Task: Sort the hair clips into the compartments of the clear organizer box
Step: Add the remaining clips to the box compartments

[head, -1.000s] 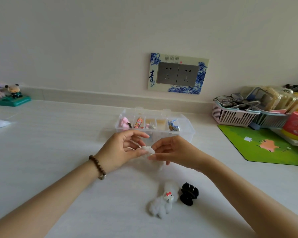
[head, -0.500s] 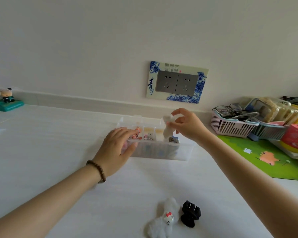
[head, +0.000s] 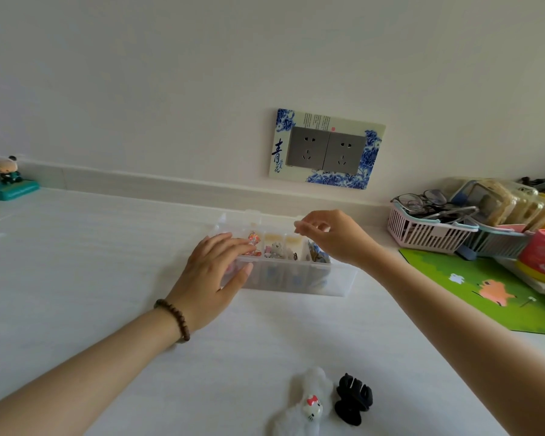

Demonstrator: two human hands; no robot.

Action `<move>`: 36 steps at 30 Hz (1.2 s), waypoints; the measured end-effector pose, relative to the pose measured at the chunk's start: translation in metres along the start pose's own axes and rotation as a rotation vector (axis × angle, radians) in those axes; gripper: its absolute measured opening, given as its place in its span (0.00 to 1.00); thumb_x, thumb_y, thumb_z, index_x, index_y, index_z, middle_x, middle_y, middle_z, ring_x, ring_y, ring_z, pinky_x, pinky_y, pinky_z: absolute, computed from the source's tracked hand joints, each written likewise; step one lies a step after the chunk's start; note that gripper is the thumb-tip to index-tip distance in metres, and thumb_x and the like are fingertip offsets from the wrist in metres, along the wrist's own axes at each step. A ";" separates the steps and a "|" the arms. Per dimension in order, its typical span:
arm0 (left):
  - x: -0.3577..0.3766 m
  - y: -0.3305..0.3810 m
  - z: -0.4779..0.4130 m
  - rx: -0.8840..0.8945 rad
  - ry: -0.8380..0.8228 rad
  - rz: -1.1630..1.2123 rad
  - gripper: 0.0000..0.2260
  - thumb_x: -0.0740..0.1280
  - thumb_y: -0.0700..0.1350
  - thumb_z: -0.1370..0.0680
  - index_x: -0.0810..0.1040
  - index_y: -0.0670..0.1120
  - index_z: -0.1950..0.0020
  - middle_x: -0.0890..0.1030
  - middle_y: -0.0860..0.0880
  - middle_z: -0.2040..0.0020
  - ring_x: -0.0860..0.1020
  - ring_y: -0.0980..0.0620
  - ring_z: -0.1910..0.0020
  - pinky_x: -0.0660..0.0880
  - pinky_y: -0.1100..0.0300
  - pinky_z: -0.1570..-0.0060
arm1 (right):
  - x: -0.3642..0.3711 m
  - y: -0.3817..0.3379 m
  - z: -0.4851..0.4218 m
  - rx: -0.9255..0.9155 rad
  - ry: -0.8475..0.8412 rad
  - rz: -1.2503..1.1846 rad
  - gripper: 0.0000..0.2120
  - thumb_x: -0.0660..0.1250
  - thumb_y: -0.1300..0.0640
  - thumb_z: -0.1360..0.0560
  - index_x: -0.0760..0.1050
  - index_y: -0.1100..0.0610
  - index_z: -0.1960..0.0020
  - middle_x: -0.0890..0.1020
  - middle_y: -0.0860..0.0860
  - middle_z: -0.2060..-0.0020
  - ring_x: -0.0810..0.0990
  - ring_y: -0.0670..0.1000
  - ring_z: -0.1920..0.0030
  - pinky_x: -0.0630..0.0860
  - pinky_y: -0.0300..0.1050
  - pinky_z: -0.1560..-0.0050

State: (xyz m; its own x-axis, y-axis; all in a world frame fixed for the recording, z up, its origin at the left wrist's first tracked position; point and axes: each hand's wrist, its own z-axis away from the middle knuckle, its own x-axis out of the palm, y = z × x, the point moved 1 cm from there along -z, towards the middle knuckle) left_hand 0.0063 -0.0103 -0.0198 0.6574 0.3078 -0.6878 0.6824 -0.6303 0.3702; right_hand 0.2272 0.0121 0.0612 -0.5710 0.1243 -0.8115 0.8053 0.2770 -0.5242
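Several hair clips already lay in the clear organizer box (head: 296, 278), steadied by the spread left hand (head: 213, 275), the right hand (head: 334, 237) loosely open above it, while a fluffy white clip (head: 309, 401) and black claw clip (head: 353, 399) waited on the surface (head: 107, 262).

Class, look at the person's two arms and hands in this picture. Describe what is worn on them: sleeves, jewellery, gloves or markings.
Both forearms are bare, with no sleeves in view and no gloves. The left hand has a bracelet of dark brown round beads around its wrist. The right hand and its wrist carry nothing: no ring, watch or bracelet shows. No markings show on either arm.
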 end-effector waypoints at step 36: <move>-0.009 0.076 0.031 -0.190 -0.741 0.247 0.14 0.76 0.58 0.38 0.80 0.51 0.64 0.77 0.57 0.70 0.72 0.63 0.71 0.70 0.67 0.67 | 0.023 0.008 0.114 -0.032 -0.434 -0.219 0.06 0.70 0.54 0.28 0.81 0.56 0.55 0.83 0.50 0.61 0.77 0.41 0.64 0.70 0.28 0.59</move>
State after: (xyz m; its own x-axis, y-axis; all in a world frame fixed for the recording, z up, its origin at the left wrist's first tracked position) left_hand 0.0427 -0.0829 -0.0051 0.4594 -0.4199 -0.7827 0.6313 -0.4655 0.6203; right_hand 0.2386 -0.0917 0.0094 -0.6017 -0.3472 -0.7194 0.6642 0.2827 -0.6920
